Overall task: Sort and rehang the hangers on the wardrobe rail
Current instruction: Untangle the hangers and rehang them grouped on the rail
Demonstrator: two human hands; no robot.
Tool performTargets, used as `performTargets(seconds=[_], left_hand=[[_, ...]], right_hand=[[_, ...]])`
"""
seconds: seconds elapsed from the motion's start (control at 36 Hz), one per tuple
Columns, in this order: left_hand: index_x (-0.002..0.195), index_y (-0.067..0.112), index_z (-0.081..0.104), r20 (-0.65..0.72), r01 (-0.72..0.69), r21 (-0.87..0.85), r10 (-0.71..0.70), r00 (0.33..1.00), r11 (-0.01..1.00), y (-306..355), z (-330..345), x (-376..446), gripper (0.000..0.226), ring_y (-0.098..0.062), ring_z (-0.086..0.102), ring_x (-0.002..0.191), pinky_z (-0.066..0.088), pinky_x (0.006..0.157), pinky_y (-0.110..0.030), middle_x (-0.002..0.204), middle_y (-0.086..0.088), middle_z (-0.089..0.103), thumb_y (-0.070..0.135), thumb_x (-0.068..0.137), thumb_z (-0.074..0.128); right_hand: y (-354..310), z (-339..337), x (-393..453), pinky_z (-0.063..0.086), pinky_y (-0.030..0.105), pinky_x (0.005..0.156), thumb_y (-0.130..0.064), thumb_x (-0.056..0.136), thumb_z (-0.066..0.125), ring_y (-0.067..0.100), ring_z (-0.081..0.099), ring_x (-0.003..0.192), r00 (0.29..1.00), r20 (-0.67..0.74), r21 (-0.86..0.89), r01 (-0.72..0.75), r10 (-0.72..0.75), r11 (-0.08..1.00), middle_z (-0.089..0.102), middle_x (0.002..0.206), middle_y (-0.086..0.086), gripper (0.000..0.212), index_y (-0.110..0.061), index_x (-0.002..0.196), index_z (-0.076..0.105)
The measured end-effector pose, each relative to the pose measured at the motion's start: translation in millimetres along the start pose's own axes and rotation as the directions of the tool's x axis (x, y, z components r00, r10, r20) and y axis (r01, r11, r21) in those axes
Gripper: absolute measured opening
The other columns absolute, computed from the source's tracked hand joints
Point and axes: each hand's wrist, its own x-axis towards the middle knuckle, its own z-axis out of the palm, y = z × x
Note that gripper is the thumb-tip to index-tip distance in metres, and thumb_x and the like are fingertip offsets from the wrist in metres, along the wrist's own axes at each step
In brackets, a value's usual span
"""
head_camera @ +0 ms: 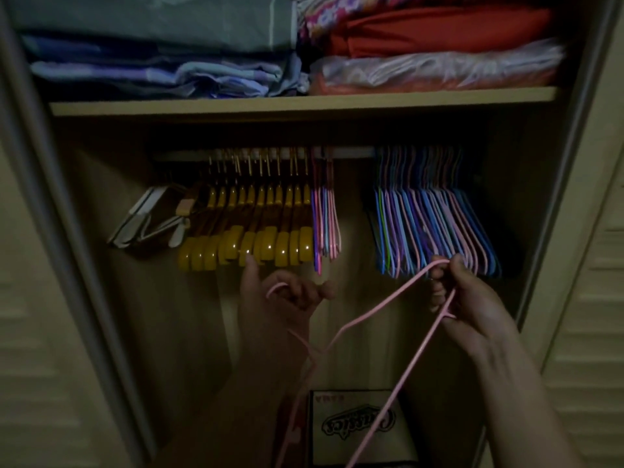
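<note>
A pink wire hanger point(378, 310) is held below the wardrobe rail point(351, 152). My right hand point(472, 305) grips its shoulder end near the top right. My left hand point(283, 298) is closed around a pink hook, index finger pointing up at the yellow hangers. A second pink hanger seems to trail down from the left hand. On the rail hang several yellow wooden hangers point(250, 228), a thin bunch of pink and blue wire hangers point(326, 228), and a large bunch of blue, purple and pink wire hangers point(435, 228) at the right.
A shelf point(304, 103) above the rail holds folded bedding and clothes. White and brown hangers point(148, 217) hang at the rail's left end. A printed box point(358, 430) stands on the wardrobe floor below my hands. Louvred doors flank the opening.
</note>
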Motion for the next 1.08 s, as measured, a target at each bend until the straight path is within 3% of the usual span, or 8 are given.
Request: performTargets(seconds=[0.39,0.56,0.64,0.69,0.75,0.89,1.0,1.08], left_hand=[[0.047,0.011,0.044,-0.019,0.109,0.068,-0.108,0.994,0.992,22.8,42.1,-9.4,0.059,-0.024,0.047,0.042,0.058,0.067,-0.044,0.046,-0.007,0.039,0.038,0.100,0.043],[0.065,0.007,0.065,0.122,0.106,0.006,-0.106,0.987,0.994,35.8,49.5,-7.1,0.035,-0.033,0.069,0.081,0.057,0.086,-0.051,0.078,-0.019,0.066,0.027,0.090,0.052],[0.097,0.003,0.075,0.149,0.219,0.085,-0.230,0.962,0.972,45.8,52.0,-7.3,0.043,-0.038,0.068,0.107,0.057,0.087,-0.049,0.111,-0.022,0.071,0.040,0.088,0.054],[0.109,0.001,0.069,0.117,0.260,0.230,-0.292,0.949,0.938,54.2,52.0,-7.0,0.056,-0.038,0.069,0.103,0.058,0.085,-0.048,0.112,-0.023,0.069,0.049,0.087,0.050],[0.097,0.000,0.067,0.089,0.250,0.446,-0.320,0.943,0.860,63.3,49.8,-7.4,0.060,-0.037,0.070,0.094,0.059,0.080,-0.049,0.102,-0.025,0.070,0.055,0.088,0.044],[0.072,0.007,0.048,0.105,0.113,0.642,-0.233,0.967,0.758,88.7,50.8,-6.8,0.051,-0.042,0.071,0.089,0.059,0.071,-0.049,0.084,-0.023,0.069,0.051,0.097,0.038],[0.070,0.012,0.046,0.088,0.007,0.632,-0.080,0.993,0.775,106.4,61.3,-2.5,0.048,-0.041,0.072,0.087,0.059,0.068,-0.051,0.072,-0.015,0.065,0.047,0.101,0.039],[0.070,0.013,0.048,0.055,-0.048,0.646,0.016,0.998,0.762,109.6,70.9,-3.8,0.048,-0.038,0.073,0.083,0.059,0.070,-0.056,0.071,-0.013,0.065,0.046,0.102,0.039]], right_hand=[[-21.6,2.5,0.1,0.048,0.023,0.048,-0.052,0.084,0.067,0.010,0.053,0.057,0.997,0.048,-0.080,0.058,-0.054,0.995,0.059,0.071,-0.001,0.032,-0.021,0.083,0.073],[-33.1,14.1,2.7,0.047,0.024,0.048,-0.053,0.091,0.058,0.011,0.052,0.055,0.996,0.007,-0.168,0.092,-0.092,0.982,0.058,0.068,-0.001,0.037,-0.021,0.080,0.072],[-45.2,18.8,5.8,0.045,0.022,0.047,-0.053,0.092,0.057,0.010,0.050,0.054,0.991,-0.014,-0.148,0.130,-0.134,0.980,0.054,0.066,-0.004,0.035,-0.023,0.079,0.067],[-54.0,22.8,7.8,0.044,0.022,0.047,-0.052,0.093,0.057,0.009,0.048,0.053,0.984,-0.012,-0.161,0.176,-0.180,0.971,0.052,0.065,-0.005,0.033,-0.023,0.080,0.063],[-61.0,29.7,10.2,0.044,0.022,0.050,-0.051,0.095,0.055,0.009,0.048,0.053,0.973,-0.015,-0.238,0.219,-0.229,0.946,0.052,0.065,-0.006,0.032,-0.022,0.082,0.060],[-68.9,59.4,20.9,0.051,0.032,0.071,-0.050,0.101,0.043,0.014,0.059,0.070,0.961,-0.009,-0.493,0.236,-0.276,0.837,0.061,0.081,0.000,0.039,-0.016,0.101,0.062],[-61.2,79.2,15.9,0.048,0.047,0.100,-0.050,0.103,0.034,0.022,0.055,0.114,0.900,-0.020,-0.834,0.226,-0.436,0.504,0.054,0.130,0.007,0.045,-0.022,0.136,0.047],[-43.8,79.4,-11.3,0.045,0.035,0.098,-0.046,0.102,0.040,0.011,0.050,0.119,0.866,0.089,-0.841,0.330,-0.491,0.428,0.048,0.139,-0.003,0.044,-0.028,0.141,0.044]])
